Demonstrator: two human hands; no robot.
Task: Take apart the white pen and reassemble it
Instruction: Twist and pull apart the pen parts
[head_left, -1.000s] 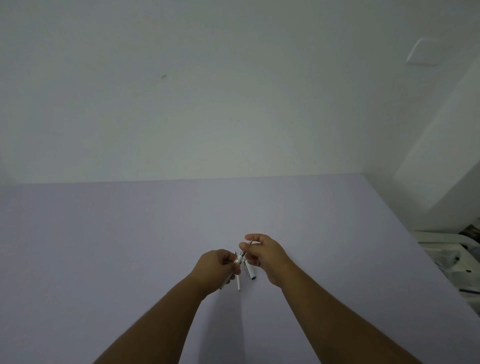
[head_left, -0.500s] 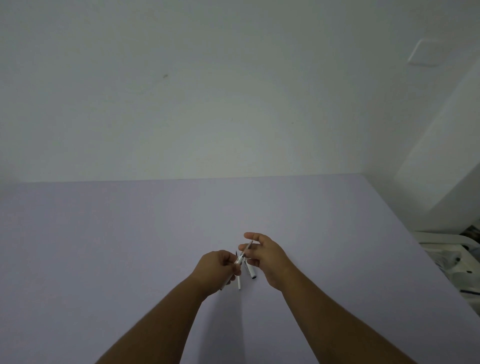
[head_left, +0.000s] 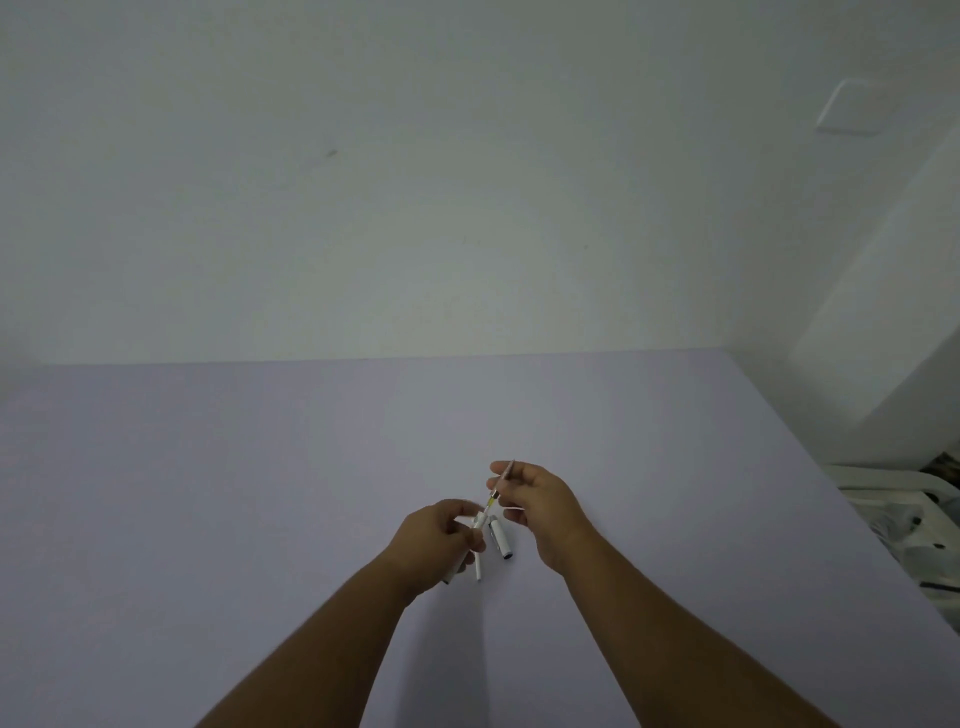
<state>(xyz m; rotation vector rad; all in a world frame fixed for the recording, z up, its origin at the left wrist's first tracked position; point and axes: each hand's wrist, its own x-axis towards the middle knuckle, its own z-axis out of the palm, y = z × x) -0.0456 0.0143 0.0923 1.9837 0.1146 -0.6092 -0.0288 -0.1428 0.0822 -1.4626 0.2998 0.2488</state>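
My left hand (head_left: 439, 538) is closed around the white pen barrel (head_left: 464, 553), which slants up to the right. My right hand (head_left: 537, 501) pinches the thin ink refill (head_left: 500, 486), whose lower end is near the barrel's open mouth. The refill's upper tip sticks out past my fingers. On the lilac table (head_left: 260, 493) under my hands lie the white pen cap (head_left: 500, 540) with a dark end and a small white pen part (head_left: 478, 567). Whether the refill's end is still inside the barrel is too small to tell.
The table meets a plain white wall at the back. Its right edge runs diagonally, and beyond it stands a white plastic rack (head_left: 904, 519) holding dark and clear items. A white wall plate (head_left: 852, 106) is mounted at the upper right.
My right hand has moved up and to the right with the refill, so more of the refill shows between the hands. My left hand and the barrel have stayed in place.
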